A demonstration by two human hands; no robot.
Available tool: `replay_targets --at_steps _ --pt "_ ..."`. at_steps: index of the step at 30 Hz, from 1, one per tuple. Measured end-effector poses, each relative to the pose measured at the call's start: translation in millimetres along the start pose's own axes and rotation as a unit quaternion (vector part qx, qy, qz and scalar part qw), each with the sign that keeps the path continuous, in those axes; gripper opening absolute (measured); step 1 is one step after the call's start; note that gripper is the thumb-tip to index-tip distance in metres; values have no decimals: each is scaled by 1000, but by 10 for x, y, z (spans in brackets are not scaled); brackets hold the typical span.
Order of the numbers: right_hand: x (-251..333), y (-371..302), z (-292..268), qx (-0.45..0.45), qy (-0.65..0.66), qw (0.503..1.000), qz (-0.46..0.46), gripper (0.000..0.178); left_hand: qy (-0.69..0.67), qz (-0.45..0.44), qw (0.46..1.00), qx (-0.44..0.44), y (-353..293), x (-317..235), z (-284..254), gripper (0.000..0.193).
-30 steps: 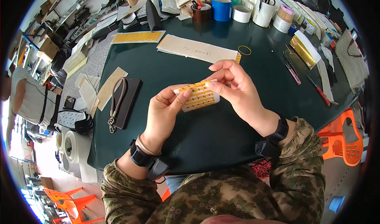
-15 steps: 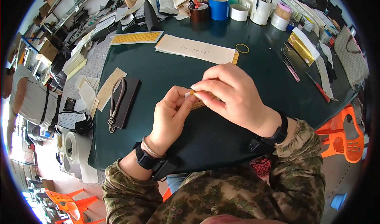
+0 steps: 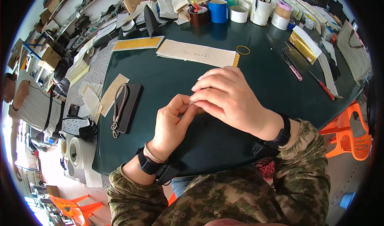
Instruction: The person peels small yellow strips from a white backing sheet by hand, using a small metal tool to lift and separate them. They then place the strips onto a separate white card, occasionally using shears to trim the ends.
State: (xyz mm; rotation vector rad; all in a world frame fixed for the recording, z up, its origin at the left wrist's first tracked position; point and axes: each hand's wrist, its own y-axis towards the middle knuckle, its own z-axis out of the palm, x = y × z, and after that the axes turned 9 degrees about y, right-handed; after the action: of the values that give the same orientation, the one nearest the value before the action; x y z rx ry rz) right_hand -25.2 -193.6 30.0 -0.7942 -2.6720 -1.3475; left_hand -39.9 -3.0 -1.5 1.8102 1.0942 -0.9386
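Observation:
My left hand (image 3: 171,121) is closed, its thumb and index finger pinched together near the middle of the dark green table (image 3: 160,78). The fingertips of my right hand (image 3: 230,98) press together against that pinch from the right. Between them a small pale piece (image 3: 191,103) barely shows; half a second ago it looked white with a yellow bit. Beneath my right fingers peeks the edge of a yellow strip (image 3: 201,111), mostly hidden. Beyond the hands lies a long cream paper sleeve (image 3: 196,53) with handwriting, with yellow sheet edges poking out at its right end.
A dark phone (image 3: 131,108) with a wrist strap lies left. A yellow patterned sheet (image 3: 138,44) is farther back. Tape rolls, including a blue one (image 3: 219,11), and a cup with scissors (image 3: 261,12) line the back. Tweezers (image 3: 294,68) and a red-handled tool (image 3: 322,85) lie right.
My fingertips have drawn closer together, covering the small white-and-yellow piece almost wholly. Both hands have shifted only slightly. The whole view has tilted a little.

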Motion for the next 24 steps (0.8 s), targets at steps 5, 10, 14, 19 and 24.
replay_targets --at_steps 5,10,14,19,24 --pt "-19 4 -19 -1 29 999 19 20 -40 -18 999 5 14 -22 0 10" --pt "-64 8 -33 -8 53 998 43 18 -35 -28 999 14 14 -31 -35 12" --pt "-98 -42 -35 -15 114 990 86 16 -74 -19 997 10 22 -39 2 13" --pt "-109 -78 -23 -8 211 966 149 13 -90 -19 996 17 19 -79 0 15" --pt "-115 -104 19 -29 255 949 182 17 -64 -36 997 31 14 -83 -26 20"
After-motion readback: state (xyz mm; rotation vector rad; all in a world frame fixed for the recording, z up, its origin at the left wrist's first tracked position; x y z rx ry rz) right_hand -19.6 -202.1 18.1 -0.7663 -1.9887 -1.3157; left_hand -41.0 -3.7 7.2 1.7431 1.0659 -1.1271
